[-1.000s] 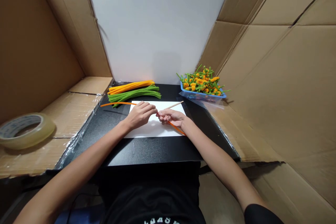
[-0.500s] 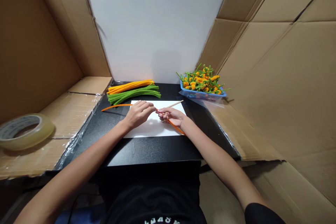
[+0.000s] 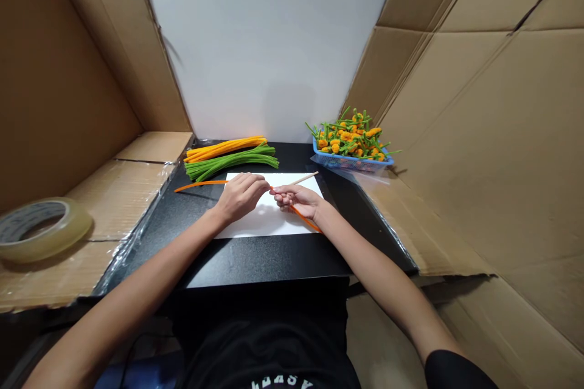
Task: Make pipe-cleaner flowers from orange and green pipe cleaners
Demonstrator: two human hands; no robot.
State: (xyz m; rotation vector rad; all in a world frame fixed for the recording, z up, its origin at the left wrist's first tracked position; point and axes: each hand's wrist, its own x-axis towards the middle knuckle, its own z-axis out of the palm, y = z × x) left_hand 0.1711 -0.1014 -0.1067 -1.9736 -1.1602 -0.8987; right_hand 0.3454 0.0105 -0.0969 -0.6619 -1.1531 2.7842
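My left hand (image 3: 243, 196) is closed on an orange pipe cleaner (image 3: 201, 184), whose one end sticks out to the left over the black tabletop. Close beside it, my right hand (image 3: 297, 199) pinches the same orange strand, and a further orange length runs out below the palm toward the wrist. A thin wooden stick (image 3: 305, 179) shows behind the right hand, pointing up to the right; whether the fingers hold it I cannot tell. Both hands are above a white sheet of paper (image 3: 255, 228). The fingertips hide the middle of the pipe cleaner.
Bundles of orange pipe cleaners (image 3: 223, 148) and green pipe cleaners (image 3: 230, 161) lie at the back left of the black table (image 3: 237, 261). A blue basket (image 3: 353, 161) of orange-and-green pieces stands back right. A tape roll (image 3: 75, 228) rests on cardboard at left. Cardboard walls (image 3: 493, 121) flank both sides.
The hands stay almost in place on the orange pipe cleaner, with only slight finger movement. The whole view has shifted a little.
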